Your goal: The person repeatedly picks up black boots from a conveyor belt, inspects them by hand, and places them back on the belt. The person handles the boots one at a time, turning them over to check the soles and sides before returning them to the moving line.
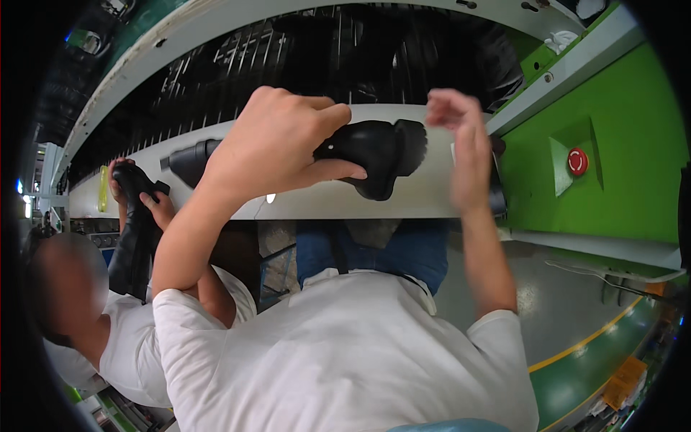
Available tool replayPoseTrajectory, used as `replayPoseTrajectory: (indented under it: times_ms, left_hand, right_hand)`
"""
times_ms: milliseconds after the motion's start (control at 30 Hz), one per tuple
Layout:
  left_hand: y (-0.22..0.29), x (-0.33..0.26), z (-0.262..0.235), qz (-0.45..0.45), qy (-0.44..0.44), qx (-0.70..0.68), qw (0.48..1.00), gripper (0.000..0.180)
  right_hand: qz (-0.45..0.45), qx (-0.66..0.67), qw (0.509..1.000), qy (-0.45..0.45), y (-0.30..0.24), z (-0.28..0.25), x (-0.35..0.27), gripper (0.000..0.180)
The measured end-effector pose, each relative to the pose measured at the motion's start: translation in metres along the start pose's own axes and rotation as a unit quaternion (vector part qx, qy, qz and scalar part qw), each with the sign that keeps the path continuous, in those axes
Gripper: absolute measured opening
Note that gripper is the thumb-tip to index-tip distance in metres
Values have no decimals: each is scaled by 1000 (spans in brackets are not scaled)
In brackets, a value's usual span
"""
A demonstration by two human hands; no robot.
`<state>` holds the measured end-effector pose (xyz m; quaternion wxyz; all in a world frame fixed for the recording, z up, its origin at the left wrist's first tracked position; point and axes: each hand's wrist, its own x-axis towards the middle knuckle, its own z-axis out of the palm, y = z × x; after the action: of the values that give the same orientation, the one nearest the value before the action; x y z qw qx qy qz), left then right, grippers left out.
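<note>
My left hand (277, 144) pinches the black boot (368, 147), lying left-to-right; my right hand (466, 147), loosely open, hangs beyond its right end.

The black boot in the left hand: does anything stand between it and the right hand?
Nothing visible stands between the black boot and the right hand; only white work surface shows in the gap. The left hand grips the boot farther left.

Wht short-slv tee (331, 353), blu jeans (419, 252), both hands (273, 140) bare.
</note>
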<state>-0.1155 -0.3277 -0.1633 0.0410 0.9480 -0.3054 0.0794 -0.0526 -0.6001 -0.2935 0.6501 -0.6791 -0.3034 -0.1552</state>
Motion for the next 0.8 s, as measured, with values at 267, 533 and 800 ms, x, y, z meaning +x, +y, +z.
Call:
replayPoseTrajectory:
  times_ms: [267,533,800]
  left_hand:
    - [-2,11,4,-19,-54,-15,998,63]
    - [-10,16,15,14,-17,-68,997,62]
    - [-8,15,19,34,8,-81,996,60]
  right_hand:
    - [19,-7,997,75,23,63,-20,56]
    - [4,-5,997,74,30,64,-15,47]
    - [10,29,998,56,22,59,-16,40]
